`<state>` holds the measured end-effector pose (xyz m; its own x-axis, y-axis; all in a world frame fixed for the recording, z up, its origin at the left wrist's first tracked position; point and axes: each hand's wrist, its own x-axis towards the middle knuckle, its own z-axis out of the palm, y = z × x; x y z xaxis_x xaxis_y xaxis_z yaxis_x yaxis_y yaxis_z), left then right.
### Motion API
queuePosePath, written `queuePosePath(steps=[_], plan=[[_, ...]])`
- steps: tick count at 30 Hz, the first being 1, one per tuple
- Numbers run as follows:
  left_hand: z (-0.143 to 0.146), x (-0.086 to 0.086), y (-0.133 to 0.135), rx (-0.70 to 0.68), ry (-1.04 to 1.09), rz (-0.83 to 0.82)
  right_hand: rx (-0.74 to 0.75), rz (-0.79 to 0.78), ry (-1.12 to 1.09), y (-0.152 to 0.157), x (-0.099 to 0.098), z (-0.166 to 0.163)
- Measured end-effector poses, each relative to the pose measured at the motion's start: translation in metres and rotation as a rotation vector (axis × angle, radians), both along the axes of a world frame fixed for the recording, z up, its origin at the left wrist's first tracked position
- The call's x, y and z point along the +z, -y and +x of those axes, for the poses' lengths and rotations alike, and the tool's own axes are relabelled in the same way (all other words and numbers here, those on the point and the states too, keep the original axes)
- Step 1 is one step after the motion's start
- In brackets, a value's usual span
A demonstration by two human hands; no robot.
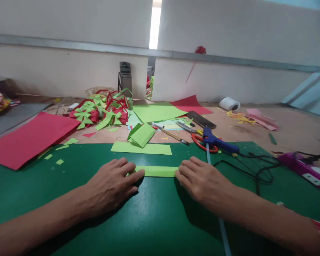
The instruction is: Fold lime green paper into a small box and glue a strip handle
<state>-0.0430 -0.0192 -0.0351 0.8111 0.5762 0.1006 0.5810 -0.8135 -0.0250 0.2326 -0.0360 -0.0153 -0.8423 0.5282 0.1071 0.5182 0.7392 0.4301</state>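
A narrow light-green paper strip [160,171] lies across the green mat, with a lengthwise crease line along it. On its left end rests my left hand [114,185], fingers closed over the paper and pressing it down. My right hand [200,177] has its fingers curled together on the strip's right end. Just beyond lies a wider light-green paper strip [144,148], flat on the mat. A folded light-green paper piece [142,135] sits on that strip's far edge. What lies under my fingertips is hidden.
A blue glue gun [220,141] with a long glue stick lies right, beside red-handled scissors [194,133]. Its cord runs to a purple power strip [304,170]. Red paper [32,138], red-and-green paper crafts [101,112], a phone [201,119] and a bottle [126,80] stand around.
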Motion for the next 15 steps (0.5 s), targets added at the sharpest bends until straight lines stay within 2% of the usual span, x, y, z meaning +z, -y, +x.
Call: queuePosePath(steps=[3, 7, 15], plan=[[0.009, 0.003, -0.004, -0.002, -0.050, 0.055, -0.035, 0.022, 0.094, 0.000, -0.008, -0.013], [0.020, -0.003, -0.008, 0.021, -0.021, 0.096, -0.078, 0.075, 0.154, -0.001, -0.012, -0.017], [0.038, -0.004, -0.010, -0.099, 0.041, 0.309, -0.064, 0.093, -0.012, -0.008, -0.010, -0.016]])
